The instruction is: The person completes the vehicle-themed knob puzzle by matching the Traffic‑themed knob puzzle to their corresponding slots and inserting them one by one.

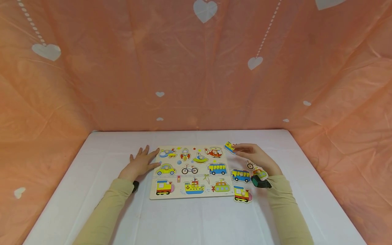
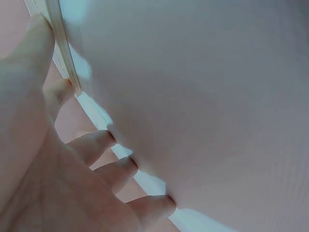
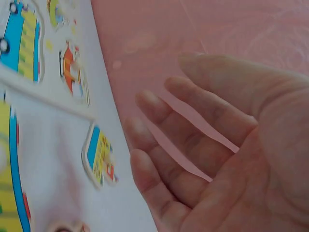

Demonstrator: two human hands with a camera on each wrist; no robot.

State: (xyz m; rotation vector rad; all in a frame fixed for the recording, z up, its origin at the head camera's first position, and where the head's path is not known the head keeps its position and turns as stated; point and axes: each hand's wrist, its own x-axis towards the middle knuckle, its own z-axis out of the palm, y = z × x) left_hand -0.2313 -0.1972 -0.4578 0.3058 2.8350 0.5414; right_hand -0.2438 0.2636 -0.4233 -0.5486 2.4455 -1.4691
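Note:
A wooden puzzle board [image 1: 179, 189] printed with vehicles lies on the white table. My left hand [image 1: 139, 165] is at its left side, fingers spread; in the left wrist view the thumb and index finger of that hand [image 2: 63, 159] touch the board's edge, the other fingertips the table. Beyond the board's upper right corner lies a boat piece [image 1: 229, 147]. My right hand [image 1: 260, 158] is just right of it. In the right wrist view the boat piece [image 3: 99, 157] lies apart from this hand [image 3: 217, 140], whose fingers bend loosely around nothing.
Right of the board lie a bus piece [image 1: 241, 175], a train piece [image 1: 242, 194], a bicycle piece [image 1: 250, 165] and a submarine piece [image 1: 260, 173], the last two partly hidden by the right arm. An orange curtain [image 1: 196, 75] with hearts encloses the table [image 1: 196, 224].

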